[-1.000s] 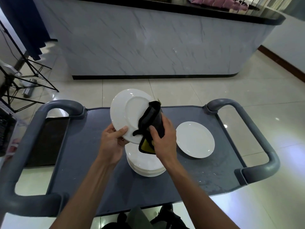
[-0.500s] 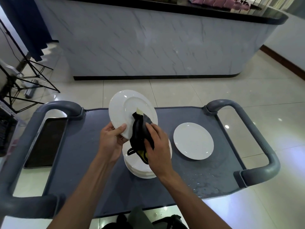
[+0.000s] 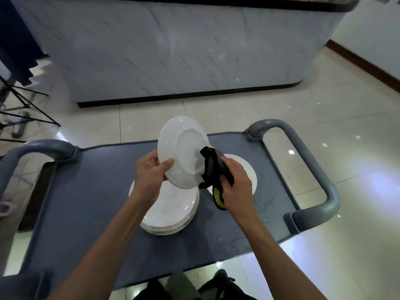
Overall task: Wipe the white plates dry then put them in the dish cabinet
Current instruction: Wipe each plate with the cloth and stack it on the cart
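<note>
My left hand (image 3: 151,176) grips the lower left rim of a white plate (image 3: 180,148), tilted up with its underside toward me. The black and yellow cloth (image 3: 213,169) is bunched in my right hand (image 3: 236,182) and pressed against that plate's right edge. Below my hands a stack of white plates (image 3: 171,211) rests on the grey cart top (image 3: 91,191). One single white plate (image 3: 246,167) lies flat to the right, mostly hidden behind my right hand.
The cart has grey loop handles on the left (image 3: 32,150) and right (image 3: 313,165). A marble-fronted counter (image 3: 173,50) stands across the tiled floor. Black tripod legs (image 3: 23,105) spread at the left.
The view has shifted left, so the cart sits more to the right. The held plate has turned and my right hand with the cloth has slid from its middle to its right edge.
</note>
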`<state>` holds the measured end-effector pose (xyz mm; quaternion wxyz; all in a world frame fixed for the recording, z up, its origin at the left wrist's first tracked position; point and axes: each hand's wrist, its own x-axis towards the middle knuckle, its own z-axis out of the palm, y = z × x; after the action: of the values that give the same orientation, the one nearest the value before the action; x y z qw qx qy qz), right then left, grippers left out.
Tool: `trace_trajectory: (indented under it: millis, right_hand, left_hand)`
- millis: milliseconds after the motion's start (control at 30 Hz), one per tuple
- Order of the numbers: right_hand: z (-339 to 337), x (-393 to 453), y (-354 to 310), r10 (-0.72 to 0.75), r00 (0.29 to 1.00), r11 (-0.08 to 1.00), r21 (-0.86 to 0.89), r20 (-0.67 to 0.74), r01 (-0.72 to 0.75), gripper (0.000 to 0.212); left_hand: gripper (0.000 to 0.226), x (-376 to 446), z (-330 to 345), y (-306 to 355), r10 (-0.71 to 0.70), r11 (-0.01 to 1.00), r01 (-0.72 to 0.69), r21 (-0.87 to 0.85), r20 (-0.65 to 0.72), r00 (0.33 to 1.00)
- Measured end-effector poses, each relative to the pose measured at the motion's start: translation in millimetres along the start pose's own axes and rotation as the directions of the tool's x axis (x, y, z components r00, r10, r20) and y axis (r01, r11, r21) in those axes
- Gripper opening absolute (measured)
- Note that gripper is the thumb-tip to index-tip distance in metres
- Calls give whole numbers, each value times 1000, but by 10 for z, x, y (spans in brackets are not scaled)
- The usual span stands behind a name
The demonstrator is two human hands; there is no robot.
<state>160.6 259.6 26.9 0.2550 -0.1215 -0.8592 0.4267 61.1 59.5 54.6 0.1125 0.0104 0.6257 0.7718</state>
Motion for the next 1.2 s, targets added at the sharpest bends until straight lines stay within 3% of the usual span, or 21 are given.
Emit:
trace_trajectory:
  millis: [133,267,467,633,767,1200]
  right_hand:
    - [-374,104,216,19,1000,1000,-7,-24,-19,44]
    - [-742,189,455,45,998,999,-10,-41,-46,49]
    - [-1153,243,772,53,997,998,24,-64,-52,51]
    - [-1368,212,1030,82,996,996,40,-44,-80,52]
    - [-1502,207,1184,88,996,995,53,-19,-87,53]
    - [-1732,177,1421,95,995,995,41,16,-96,53]
  left_hand:
    - [25,35,408,-67,129,944,-132,301,29,991]
    - [13,93,809,-180,281,695,-312,648,156,947]
    - [18,91,1272,-456,260,386,-430,816,351,899]
    - [31,28,1582,-629,267,135,-452,882,407,873]
    - [41,-43,1771,-782,281,36,-447,894,420,863]
    - [55,-172,1900,-1193,153,-63,-481,874,485,861]
